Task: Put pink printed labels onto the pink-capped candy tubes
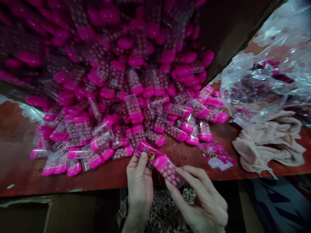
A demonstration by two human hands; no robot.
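My left hand (pixel 139 184) pinches a pink printed card label (pixel 147 149) between thumb and fingers. My right hand (pixel 202 202) holds a transparent tube (pixel 168 170) with a pink cap, filled with pink balls, likely sweets or beads. The card's end sits against the tube's capped end. Just ahead of both hands lies a large heap of similar pink-capped tubes (pixel 116 106), spreading back into a cardboard box. A small stack of matching labels (pixel 216 156) lies to the right of my hands on the table.
The heap rests on a reddish-brown wooden table (pixel 19 155), with its front edge just beyond my hands. A crumpled transparent plastic bag (pixel 261 81) and a pale pink cloth (pixel 268 144) lie at the right. A dark cardboard box wall (pixel 233 32) rises behind.
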